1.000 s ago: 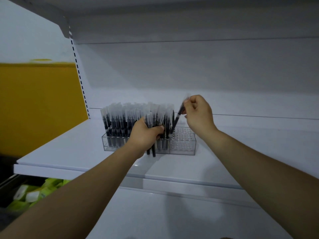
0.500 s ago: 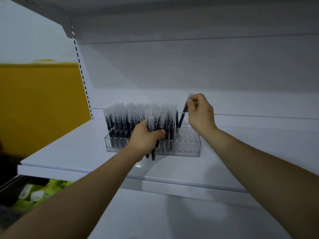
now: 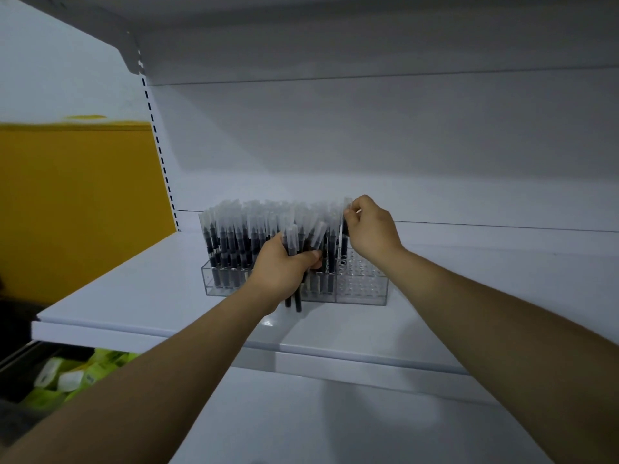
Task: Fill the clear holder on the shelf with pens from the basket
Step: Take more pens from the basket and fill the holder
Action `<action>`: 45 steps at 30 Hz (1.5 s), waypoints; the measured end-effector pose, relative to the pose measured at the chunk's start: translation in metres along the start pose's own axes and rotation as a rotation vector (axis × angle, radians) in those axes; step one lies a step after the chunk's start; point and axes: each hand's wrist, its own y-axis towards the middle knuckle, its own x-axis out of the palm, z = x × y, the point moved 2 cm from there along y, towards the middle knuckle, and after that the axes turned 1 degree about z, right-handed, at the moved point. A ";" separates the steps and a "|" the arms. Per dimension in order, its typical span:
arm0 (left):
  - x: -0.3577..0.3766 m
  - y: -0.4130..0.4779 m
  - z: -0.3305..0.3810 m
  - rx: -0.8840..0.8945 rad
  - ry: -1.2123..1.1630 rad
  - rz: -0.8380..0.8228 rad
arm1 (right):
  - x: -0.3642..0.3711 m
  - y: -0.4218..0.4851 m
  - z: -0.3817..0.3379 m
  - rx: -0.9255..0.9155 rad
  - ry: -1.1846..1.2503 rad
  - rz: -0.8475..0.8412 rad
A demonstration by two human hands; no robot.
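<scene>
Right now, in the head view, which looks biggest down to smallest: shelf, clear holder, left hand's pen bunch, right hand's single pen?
1. shelf
2. clear holder
3. pen bunch, gripped by left hand
4. single pen, pinched by right hand, partly hidden

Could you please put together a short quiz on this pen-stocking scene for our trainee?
1. True or false: the left hand is empty.
2. Which end of the clear holder has empty holes? A) left B) middle C) right
3. Fill in: the right hand pinches a single ___ near its top.

Key
1. False: it grips a bundle of pens.
2. C.
3. pen.
</scene>
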 end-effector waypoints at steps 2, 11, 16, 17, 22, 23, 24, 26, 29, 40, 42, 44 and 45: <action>0.000 0.000 0.001 0.005 0.000 0.001 | -0.001 0.001 -0.001 0.002 -0.028 -0.008; -0.001 -0.007 0.007 0.014 -0.028 0.027 | 0.001 -0.009 0.002 0.040 -0.128 -0.071; 0.001 -0.006 0.013 0.029 -0.014 0.053 | -0.019 -0.031 -0.022 -0.123 0.166 0.101; 0.002 -0.006 0.014 0.036 -0.021 0.053 | -0.020 -0.037 -0.027 -0.145 0.177 0.066; 0.009 -0.008 0.019 0.066 -0.035 0.041 | -0.017 -0.047 -0.035 -0.109 0.254 -0.075; 0.010 -0.009 0.019 0.064 -0.036 0.032 | -0.016 -0.046 -0.034 -0.081 0.263 -0.085; 0.010 -0.009 0.018 0.060 -0.041 0.026 | -0.016 -0.045 -0.033 -0.053 0.274 -0.091; 0.011 -0.008 0.016 0.042 -0.057 0.021 | -0.015 -0.044 -0.032 -0.019 0.289 -0.077; 0.010 -0.006 0.014 0.021 -0.059 0.032 | -0.020 -0.040 -0.033 0.008 0.375 0.008; 0.003 -0.006 0.006 -0.053 -0.079 0.031 | -0.033 -0.020 -0.014 -0.018 0.342 0.165; 0.002 -0.005 0.005 -0.056 -0.079 0.030 | -0.029 -0.019 -0.012 -0.034 0.326 0.154; 0.001 -0.004 0.003 -0.060 -0.068 0.028 | -0.026 -0.018 -0.011 -0.050 0.304 0.138; 0.000 -0.003 0.002 -0.062 -0.054 0.026 | -0.024 -0.017 -0.010 -0.060 0.287 0.128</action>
